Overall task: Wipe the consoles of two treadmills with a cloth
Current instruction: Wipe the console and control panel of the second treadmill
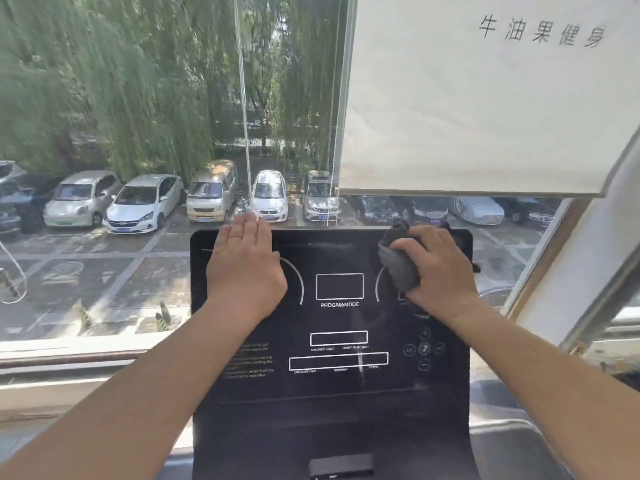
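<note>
Currently the black treadmill console (pixel 332 341) stands before a window (pixel 138 133) overlooking parked cars (pixel 145 204); left hand (pixel 244 268) lies flat on the console's upper left area, fingers (pixel 242 233) straight and close together, tips at the top edge; right hand (pixel 440 268) presses a dark grey cloth (pixel 398 268) against the upper right of the console, fingers curled and clamped round the bunched cloth; cloth sits left of the palm, partly over the right-hand white arc marking; "PROGAM/MODE" box (pixel 339 286) lies between the two hands, uncovered; white roller blind (pixel 485 98) with printed characters hangs at upper right
</note>
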`<state>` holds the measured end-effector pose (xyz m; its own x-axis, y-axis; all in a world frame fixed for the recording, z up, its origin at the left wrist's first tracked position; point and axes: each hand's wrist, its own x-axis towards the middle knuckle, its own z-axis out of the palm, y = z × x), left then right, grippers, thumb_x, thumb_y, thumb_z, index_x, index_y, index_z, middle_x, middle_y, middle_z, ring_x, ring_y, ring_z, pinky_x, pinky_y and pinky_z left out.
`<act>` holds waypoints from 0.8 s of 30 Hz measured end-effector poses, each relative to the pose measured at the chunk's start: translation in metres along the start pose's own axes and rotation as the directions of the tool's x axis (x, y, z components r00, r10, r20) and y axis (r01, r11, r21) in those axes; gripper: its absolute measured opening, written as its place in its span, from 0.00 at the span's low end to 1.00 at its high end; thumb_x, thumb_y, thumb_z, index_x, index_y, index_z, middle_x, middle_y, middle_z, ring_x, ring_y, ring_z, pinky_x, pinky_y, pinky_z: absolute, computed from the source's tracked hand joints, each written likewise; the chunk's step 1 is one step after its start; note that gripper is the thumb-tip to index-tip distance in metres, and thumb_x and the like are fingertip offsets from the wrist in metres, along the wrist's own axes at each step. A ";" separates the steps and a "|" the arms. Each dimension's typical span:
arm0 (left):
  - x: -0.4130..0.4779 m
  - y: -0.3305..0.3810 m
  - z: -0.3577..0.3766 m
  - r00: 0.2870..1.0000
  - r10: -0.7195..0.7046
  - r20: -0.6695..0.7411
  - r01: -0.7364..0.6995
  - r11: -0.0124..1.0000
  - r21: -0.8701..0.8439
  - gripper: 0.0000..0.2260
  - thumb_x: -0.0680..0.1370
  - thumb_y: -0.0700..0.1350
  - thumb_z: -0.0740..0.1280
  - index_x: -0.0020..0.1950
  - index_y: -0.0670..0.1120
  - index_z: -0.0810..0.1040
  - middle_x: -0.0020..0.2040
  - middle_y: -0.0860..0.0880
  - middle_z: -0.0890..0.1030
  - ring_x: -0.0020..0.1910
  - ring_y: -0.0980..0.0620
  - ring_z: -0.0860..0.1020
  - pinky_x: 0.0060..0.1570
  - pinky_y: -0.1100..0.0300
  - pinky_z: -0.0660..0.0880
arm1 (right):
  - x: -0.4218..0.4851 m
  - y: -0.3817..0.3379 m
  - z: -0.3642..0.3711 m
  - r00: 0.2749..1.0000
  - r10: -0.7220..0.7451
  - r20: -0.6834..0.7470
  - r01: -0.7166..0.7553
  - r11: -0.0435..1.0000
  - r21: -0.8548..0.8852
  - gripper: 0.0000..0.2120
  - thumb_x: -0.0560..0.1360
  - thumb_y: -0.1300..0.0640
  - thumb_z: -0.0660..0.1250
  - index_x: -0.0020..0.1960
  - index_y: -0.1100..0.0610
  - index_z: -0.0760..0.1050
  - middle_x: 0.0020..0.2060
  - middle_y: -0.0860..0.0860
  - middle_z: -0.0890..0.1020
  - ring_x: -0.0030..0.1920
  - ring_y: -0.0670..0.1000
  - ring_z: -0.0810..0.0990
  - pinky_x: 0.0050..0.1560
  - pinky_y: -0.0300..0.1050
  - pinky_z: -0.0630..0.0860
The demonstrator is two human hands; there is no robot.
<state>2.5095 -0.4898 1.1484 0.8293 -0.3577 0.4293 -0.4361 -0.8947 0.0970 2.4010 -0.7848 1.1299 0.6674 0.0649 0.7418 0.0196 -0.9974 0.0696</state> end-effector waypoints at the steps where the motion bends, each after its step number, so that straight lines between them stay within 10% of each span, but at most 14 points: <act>1: 0.001 0.010 -0.002 1.000 0.015 0.012 -0.015 1.000 0.013 0.29 0.85 0.51 0.50 0.85 0.45 0.45 0.85 0.47 0.46 0.84 0.48 0.43 0.82 0.48 0.41 | -0.012 -0.008 0.007 0.991 0.131 -0.030 -0.131 0.991 0.030 0.24 0.62 0.60 0.81 0.57 0.55 0.82 0.55 0.56 0.79 0.53 0.62 0.76 0.47 0.52 0.78; 4: 0.002 0.047 -0.001 0.983 0.182 0.019 -0.183 0.983 0.007 0.31 0.85 0.48 0.50 0.84 0.48 0.39 0.85 0.50 0.40 0.83 0.50 0.38 0.81 0.47 0.39 | -0.047 -0.030 0.024 0.976 0.217 0.004 -0.217 0.974 0.058 0.28 0.58 0.60 0.81 0.57 0.56 0.81 0.55 0.56 0.78 0.53 0.60 0.74 0.44 0.52 0.79; 9: 0.002 0.085 0.013 0.972 0.235 -0.001 -0.235 0.971 -0.037 0.29 0.85 0.48 0.53 0.85 0.47 0.48 0.85 0.49 0.49 0.84 0.49 0.48 0.82 0.49 0.44 | -0.073 0.016 0.009 0.920 -0.340 0.195 0.343 0.939 0.023 0.16 0.69 0.59 0.73 0.56 0.55 0.81 0.53 0.57 0.81 0.49 0.61 0.79 0.41 0.53 0.77; 17: 0.003 0.089 0.027 0.976 0.190 -0.107 -0.197 0.978 -0.060 0.27 0.82 0.45 0.61 0.82 0.45 0.62 0.80 0.46 0.67 0.80 0.45 0.62 0.81 0.47 0.52 | -0.023 0.077 -0.016 0.934 0.357 -0.010 -0.356 0.932 0.062 0.24 0.64 0.61 0.79 0.59 0.53 0.80 0.58 0.55 0.76 0.58 0.61 0.74 0.43 0.53 0.79; 24: -0.004 0.098 0.032 0.987 0.123 -0.106 -0.131 0.988 -0.076 0.29 0.83 0.44 0.58 0.84 0.46 0.55 0.84 0.47 0.57 0.83 0.46 0.52 0.82 0.48 0.45 | -0.100 0.015 0.029 0.997 0.073 0.001 -0.073 0.996 0.051 0.24 0.58 0.56 0.78 0.54 0.58 0.81 0.52 0.58 0.78 0.49 0.62 0.75 0.43 0.53 0.74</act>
<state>2.4741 -0.5848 1.1271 0.7275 -0.4346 0.5309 -0.5665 -0.8171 0.1073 2.3560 -0.8072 1.0368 0.6679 -0.0085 0.7442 0.0084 -0.9998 -0.0190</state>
